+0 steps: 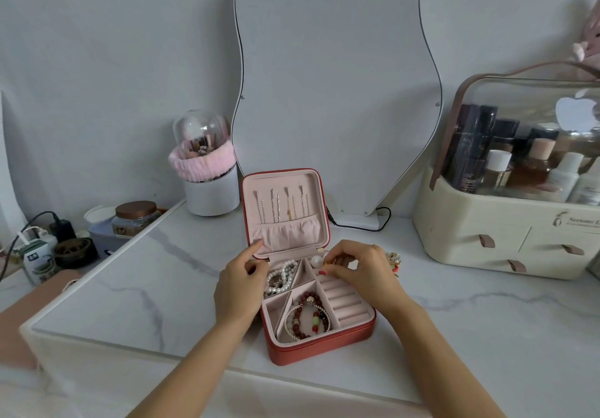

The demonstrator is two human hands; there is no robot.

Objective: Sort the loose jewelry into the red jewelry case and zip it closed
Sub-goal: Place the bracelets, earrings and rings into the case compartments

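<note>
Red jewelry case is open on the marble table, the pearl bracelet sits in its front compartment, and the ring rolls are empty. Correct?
Not quite. In the head view the pearl bracelet lies in the rear left compartment of the red jewelry case; the front one holds the red beaded bracelet.

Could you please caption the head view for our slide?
Right hand places a pearl earring into the open red jewelry case.

We are seeing the red jewelry case point(319, 347) lying open, its pink-lined lid point(285, 213) standing upright behind the tray with thin chains hanging inside it. A pearl strand point(281, 277) is sitting in the tray's back-left compartment and beaded bracelets point(308, 317) in the front one. More loose jewelry point(393, 260) is lying just right of the case.
</note>
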